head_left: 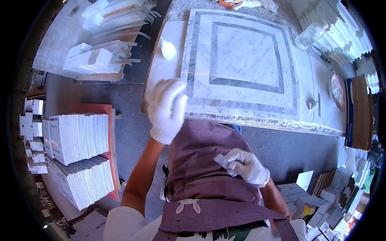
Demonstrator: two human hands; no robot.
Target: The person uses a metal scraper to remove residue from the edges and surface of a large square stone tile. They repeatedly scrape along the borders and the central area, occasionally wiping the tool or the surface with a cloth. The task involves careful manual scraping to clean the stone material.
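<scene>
Currently, right hand point(249, 167) pinches flat grey tool point(220, 160); left hand point(167, 109) curled near marble panel point(246, 54), grip unclear.

Flat grey piece point(220, 161) (held) tilts; grey-banded marble panel point(246, 56) lies flat.

On the tabletop point(181, 12), one marble panel point(245, 56) is counted, with two dark square bands point(215, 54) shown on it. One white bottle point(168, 49) is found near the left edge; one clear container point(309, 36) and one red-rimmed round object point(336, 91) are counted toward the right edge. One flat blade point(220, 160) is held.
</scene>
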